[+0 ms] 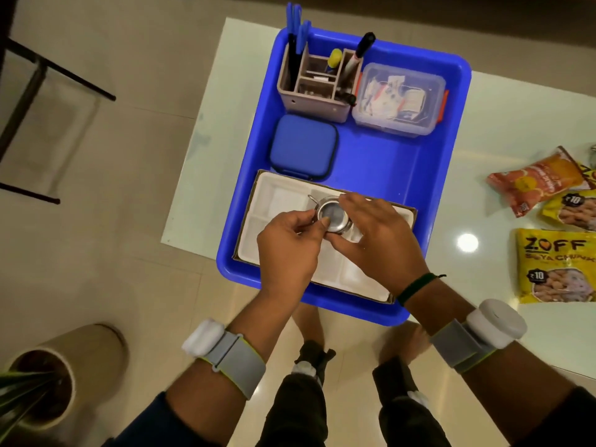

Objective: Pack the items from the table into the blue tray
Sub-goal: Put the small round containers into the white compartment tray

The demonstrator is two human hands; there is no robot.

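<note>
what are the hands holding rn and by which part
A small round metal cup: the left hand pinches its near rim, the right hand grips its right side.

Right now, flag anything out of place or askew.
The blue tray seems to overhang the near edge of the table slightly, so it might tip. Snack packets lie on the table, outside it. The left hand and right hand hold a steel cup over the white insert; nothing looks spilled or damaged.

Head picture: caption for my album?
Left hand and right hand hold a metal strainer over the white box in the blue tray.
</note>
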